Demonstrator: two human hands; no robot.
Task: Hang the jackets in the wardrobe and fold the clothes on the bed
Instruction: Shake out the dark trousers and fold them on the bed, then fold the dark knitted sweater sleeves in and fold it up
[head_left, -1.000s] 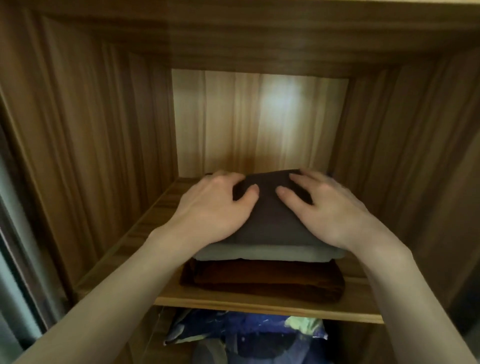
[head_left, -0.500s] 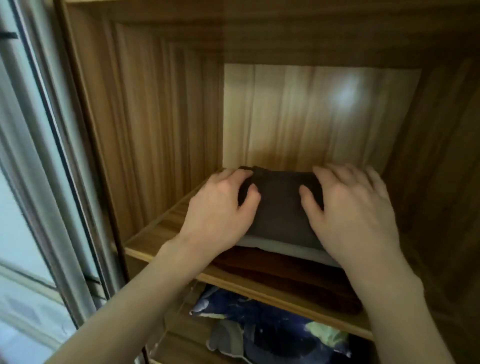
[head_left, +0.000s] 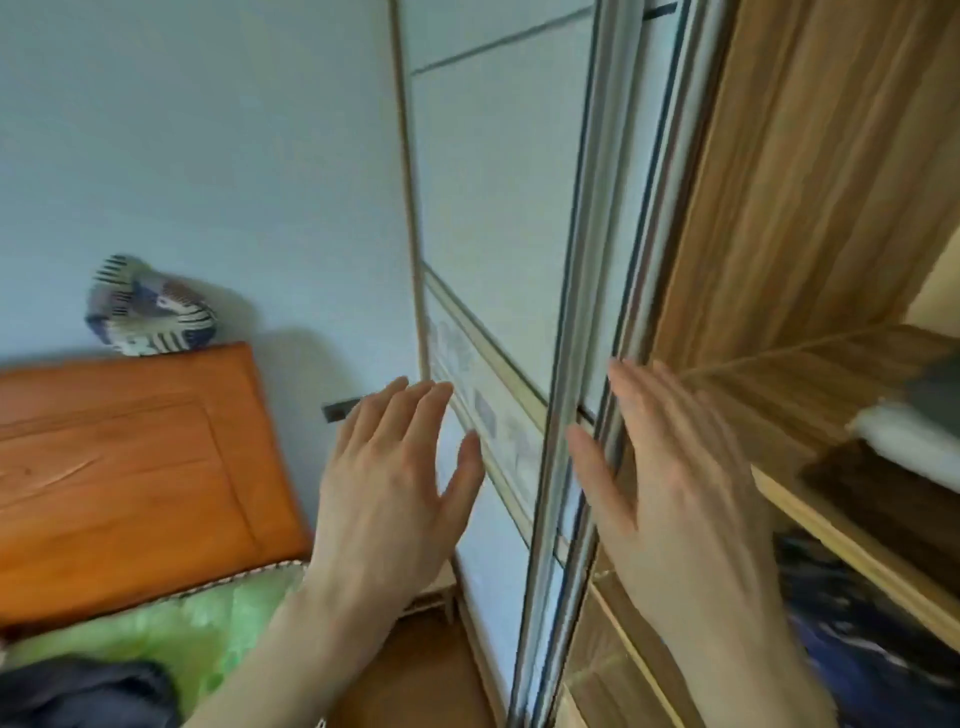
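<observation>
Nearest, bottom left: dark soft garment (head_left: 78, 693) lying unfolded on green glossy bedding (head_left: 171, 629); judged as folding still left to do. Left hand (head_left: 387, 499) and right hand (head_left: 680, 499) both raised mid-air, fingers straight and spread, holding nothing; right fingertips (head_left: 621, 371) seen in front of the brushed-metal sliding door frame (head_left: 576, 364), contact cannot be told. Far right, partly cut off: folded stack (head_left: 904, 462) on the pale wood-grain wardrobe shelf (head_left: 857, 561) — grey on top, white below, brown at the base, edges squared; judged done. Blue patterned fabric (head_left: 857, 639) under the shelf, slightly blurred. No jackets or hangers in view; hanging progress unknown. Beyond the hands: orange lacquered panelled headboard (head_left: 135, 467), striped rounded object (head_left: 145, 309) on top, against a smooth pale wall (head_left: 208, 130).
</observation>
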